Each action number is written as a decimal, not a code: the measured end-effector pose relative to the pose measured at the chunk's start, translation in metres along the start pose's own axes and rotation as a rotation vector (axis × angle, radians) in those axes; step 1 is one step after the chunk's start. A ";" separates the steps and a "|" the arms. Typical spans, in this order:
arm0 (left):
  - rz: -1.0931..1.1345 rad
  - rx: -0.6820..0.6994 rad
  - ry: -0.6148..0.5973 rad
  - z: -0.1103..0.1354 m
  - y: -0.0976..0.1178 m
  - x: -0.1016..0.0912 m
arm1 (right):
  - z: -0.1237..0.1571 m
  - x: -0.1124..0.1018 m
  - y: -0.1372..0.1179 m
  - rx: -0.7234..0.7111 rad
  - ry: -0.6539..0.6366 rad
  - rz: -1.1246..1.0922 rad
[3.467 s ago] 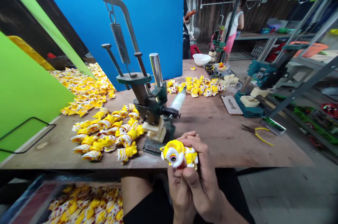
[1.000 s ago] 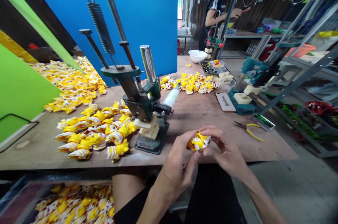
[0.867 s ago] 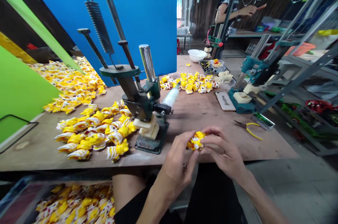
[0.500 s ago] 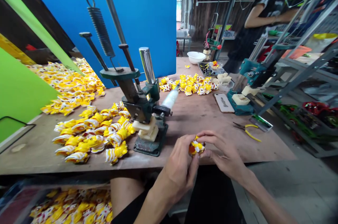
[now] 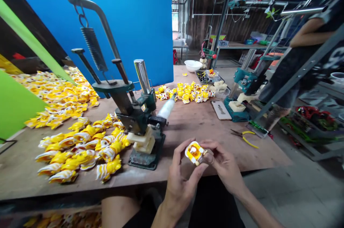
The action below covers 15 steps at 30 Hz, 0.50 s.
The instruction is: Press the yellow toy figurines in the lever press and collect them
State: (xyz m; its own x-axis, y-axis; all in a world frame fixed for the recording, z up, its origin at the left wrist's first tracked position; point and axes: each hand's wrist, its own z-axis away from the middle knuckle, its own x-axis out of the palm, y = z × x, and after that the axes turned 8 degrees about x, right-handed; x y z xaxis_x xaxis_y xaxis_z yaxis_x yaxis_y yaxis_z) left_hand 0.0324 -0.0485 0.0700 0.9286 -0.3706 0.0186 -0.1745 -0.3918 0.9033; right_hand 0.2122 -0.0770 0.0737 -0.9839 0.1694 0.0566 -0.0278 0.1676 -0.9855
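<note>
Above the front edge of the table, a small yellow-and-white plastic toy piece (image 5: 194, 153) is held between both hands, its hollow-looking inner side with an orange-brown middle facing me. My left hand (image 5: 180, 178) grips it from the left, fingers behind and thumb below. At its right edge, my right hand (image 5: 221, 163) pinches it near two small pale pegs. Left of the hands stands a green hand press (image 5: 142, 113) with a cream block mould (image 5: 143, 142) under its ram. Beside the press lie several similar yellow-and-white toy pieces (image 5: 86, 145).
A glue bottle (image 5: 166, 109) with a pointed tip leans behind the press. Yellow-handled pliers (image 5: 248, 139), a phone (image 5: 220, 110) and a second press (image 5: 239, 95) are to the right. A white bowl (image 5: 192, 65) is at the back. A person (image 5: 292, 59) stands at far right.
Both hands have turned the toy piece so its inner side faces me. My view has shifted, and the person at the right appears farther right in the picture.
</note>
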 end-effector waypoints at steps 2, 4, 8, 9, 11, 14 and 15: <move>0.016 0.018 -0.033 0.005 0.002 0.004 | 0.001 -0.002 -0.001 0.033 -0.035 -0.048; -0.027 0.067 -0.060 0.009 0.002 0.007 | 0.002 -0.005 -0.004 0.071 -0.100 -0.082; -0.204 0.184 -0.070 0.013 -0.006 0.008 | 0.004 -0.009 -0.008 0.085 -0.166 -0.047; -0.252 0.207 -0.058 0.012 -0.008 0.008 | 0.005 -0.009 -0.008 0.069 -0.166 -0.009; -0.329 0.242 -0.029 0.010 -0.011 0.008 | 0.007 -0.008 -0.008 -0.002 -0.126 0.110; -0.363 0.243 -0.026 0.006 -0.009 0.005 | 0.008 -0.007 -0.009 -0.206 0.004 0.345; -0.366 0.239 -0.041 0.005 -0.007 0.003 | 0.008 -0.008 -0.011 -0.260 0.017 0.409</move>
State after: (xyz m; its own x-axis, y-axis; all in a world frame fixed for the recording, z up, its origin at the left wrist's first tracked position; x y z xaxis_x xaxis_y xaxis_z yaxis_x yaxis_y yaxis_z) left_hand 0.0349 -0.0510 0.0617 0.9303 -0.2029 -0.3055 0.0879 -0.6855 0.7228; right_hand 0.2191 -0.0879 0.0826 -0.9019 0.2877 -0.3223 0.4078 0.3210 -0.8548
